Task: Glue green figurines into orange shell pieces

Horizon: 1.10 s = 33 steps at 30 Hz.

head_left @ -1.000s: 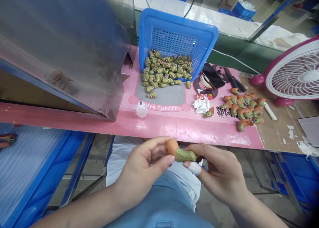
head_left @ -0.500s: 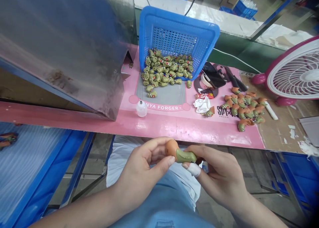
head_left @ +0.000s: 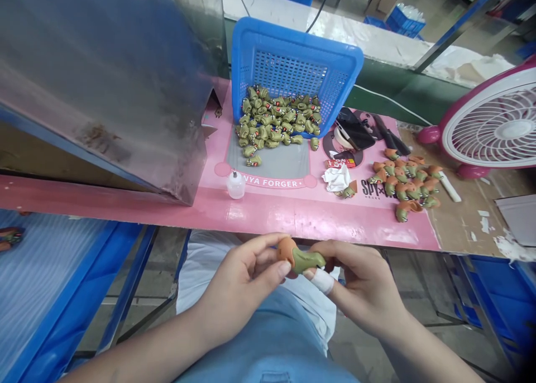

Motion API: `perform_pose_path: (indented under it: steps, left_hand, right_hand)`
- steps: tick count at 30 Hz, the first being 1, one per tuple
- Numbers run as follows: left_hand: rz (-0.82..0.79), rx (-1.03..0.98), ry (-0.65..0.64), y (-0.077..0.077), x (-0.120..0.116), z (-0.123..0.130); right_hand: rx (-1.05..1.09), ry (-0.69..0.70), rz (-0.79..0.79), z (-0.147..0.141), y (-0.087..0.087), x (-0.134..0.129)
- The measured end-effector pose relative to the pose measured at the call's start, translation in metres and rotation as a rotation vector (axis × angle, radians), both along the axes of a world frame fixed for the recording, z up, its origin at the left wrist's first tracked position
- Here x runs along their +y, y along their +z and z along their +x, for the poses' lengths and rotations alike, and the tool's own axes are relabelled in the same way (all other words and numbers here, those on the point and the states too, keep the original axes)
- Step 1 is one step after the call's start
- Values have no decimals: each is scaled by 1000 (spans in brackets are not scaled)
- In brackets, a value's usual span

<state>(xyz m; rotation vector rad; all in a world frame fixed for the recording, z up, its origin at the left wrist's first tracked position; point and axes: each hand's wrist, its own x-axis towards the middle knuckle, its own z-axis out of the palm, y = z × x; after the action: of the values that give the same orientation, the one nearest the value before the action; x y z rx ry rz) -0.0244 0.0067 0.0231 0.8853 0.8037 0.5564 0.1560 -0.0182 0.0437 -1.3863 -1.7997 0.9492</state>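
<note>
A pink mat (head_left: 251, 212) is covering most of the bench, its right end giving way to a scuffed brown board (head_left: 460, 221) dotted with white scraps. Over the near edge, in front of the apron (head_left: 268, 344), both hands are holding one orange-and-green toy part (head_left: 309, 261). The left hand (head_left: 234, 285) is gripping its orange end between thumb and fingers; the right hand (head_left: 364, 288), a white wrap (head_left: 322, 281) circling its thumb, is pinching the green end.

Toward the back, a blue basket (head_left: 299, 36) is leaning on its side, with green pieces (head_left: 272, 120) lying in its mouth and out on the mat's grey panel. A small clear bottle (head_left: 235, 187) is standing nearer the edge. Farther right, a crumpled tissue (head_left: 337, 178) is resting near a cluster of orange-and-green pieces (head_left: 404, 185), and a pink-and-white fan (head_left: 502, 129) is standing beyond them.

A large metal box (head_left: 104, 76) is filling the left side, while below it a blue bin (head_left: 104, 277) is holding ribbed sheeting. Behind the bench, a pale ledge (head_left: 377, 45) is running across, and blue crates (head_left: 404, 23) and a cardboard box (head_left: 381, 3) are sitting beyond.
</note>
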Motion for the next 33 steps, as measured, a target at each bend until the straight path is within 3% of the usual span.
perform_pose_path:
  steps: [11,33]
  left_hand:
    - [-97,-76,69,1,0,4]
    - [-94,-60,62,0,0,7]
  right_hand:
    - [33,-15,-28,1,-2,-3]
    - [37,-27,-86,-2,-3,-4]
